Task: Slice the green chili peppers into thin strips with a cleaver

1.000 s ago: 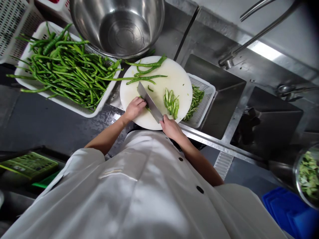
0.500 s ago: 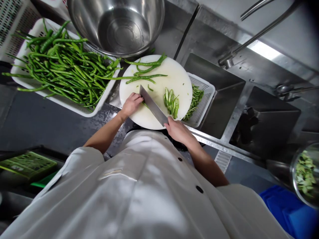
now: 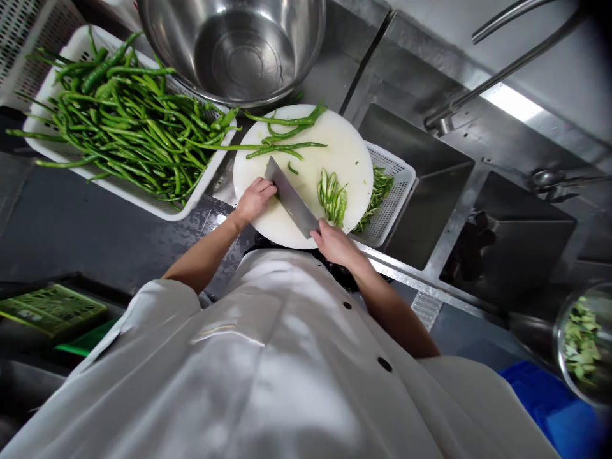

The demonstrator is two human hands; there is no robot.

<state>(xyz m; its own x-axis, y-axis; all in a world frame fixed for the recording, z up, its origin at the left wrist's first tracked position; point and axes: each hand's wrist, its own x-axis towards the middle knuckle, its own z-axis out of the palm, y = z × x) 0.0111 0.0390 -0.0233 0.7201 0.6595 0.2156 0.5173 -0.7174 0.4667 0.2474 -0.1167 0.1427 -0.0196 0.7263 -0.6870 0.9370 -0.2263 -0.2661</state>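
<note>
My right hand [image 3: 336, 242] is closed on the handle of a cleaver [image 3: 294, 203], whose broad blade slants over a round white cutting board [image 3: 347, 137]. At the blade's far end, my left hand [image 3: 255, 199] curls its fingers against the cutting board. They press on a green chili pepper that the fingers and blade almost wholly hide. Slant-cut pepper pieces [image 3: 332, 196] lie in a small pile right of the blade. Several whole long green chili peppers [image 3: 287, 148] rest across the far side of the cutting board, and a short curved scrap [image 3: 292, 168] sits near the blade.
A white basket [image 3: 179, 215] heaped with long green peppers stands at left. Behind the board is a large steel bowl [image 3: 253, 57]. A perforated basket [image 3: 401, 182] with cut peppers sits partly under the board's right edge, beside a sink [image 3: 440, 191] and faucet [image 3: 492, 73].
The cleaver's blade has tilted, so more of its flat face shows. Both hands stay in nearly the same places on the cutting board; the whole view has shifted slightly.
</note>
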